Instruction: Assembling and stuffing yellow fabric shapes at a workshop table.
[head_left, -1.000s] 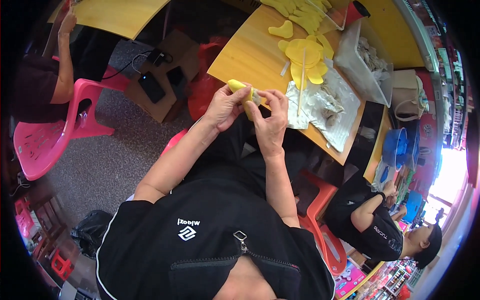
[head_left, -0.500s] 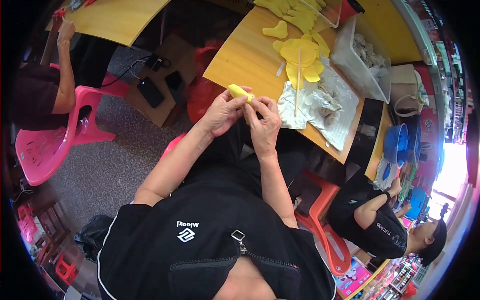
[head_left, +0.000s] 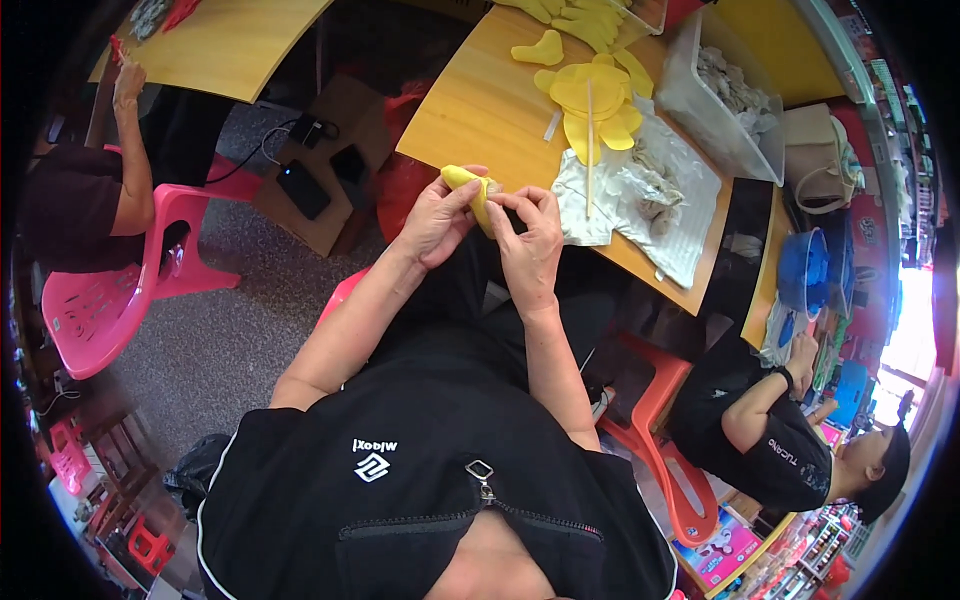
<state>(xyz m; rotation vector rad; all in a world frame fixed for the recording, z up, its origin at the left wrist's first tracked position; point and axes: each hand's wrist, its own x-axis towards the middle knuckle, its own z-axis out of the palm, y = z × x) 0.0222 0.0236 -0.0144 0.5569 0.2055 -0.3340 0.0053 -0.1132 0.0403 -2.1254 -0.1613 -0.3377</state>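
A small yellow cloth piece (head_left: 459, 179), rounded at one end, is held in front of my body near the table's front edge. My left hand (head_left: 435, 226) grips it, the thumb pressed on its side. The fingers of my right hand (head_left: 531, 240) pinch at its other end, where a whitish bit shows at the opening. A thin wooden stick (head_left: 590, 150) lies on the table to the right, across a stack of flat yellow cloth pieces (head_left: 582, 92) and a white cloth (head_left: 582, 190). Beside them greyish stuffing (head_left: 655, 195) rests on a white plastic sheet (head_left: 685, 240).
A clear plastic bin (head_left: 690, 110) of grey-white stuffing stands at the table's right. More yellow pieces (head_left: 590, 25) lie at the far edge. One person (head_left: 770, 430) works at the right, another (head_left: 90, 205) sits on a pink chair (head_left: 110, 310) at the left. Phones (head_left: 303, 189) lie on a cardboard box.
The yellow cloth piece has turned in my hands, showing more of its length and the whitish opening. My right fingers have shifted along it. The whole view has swung slightly.
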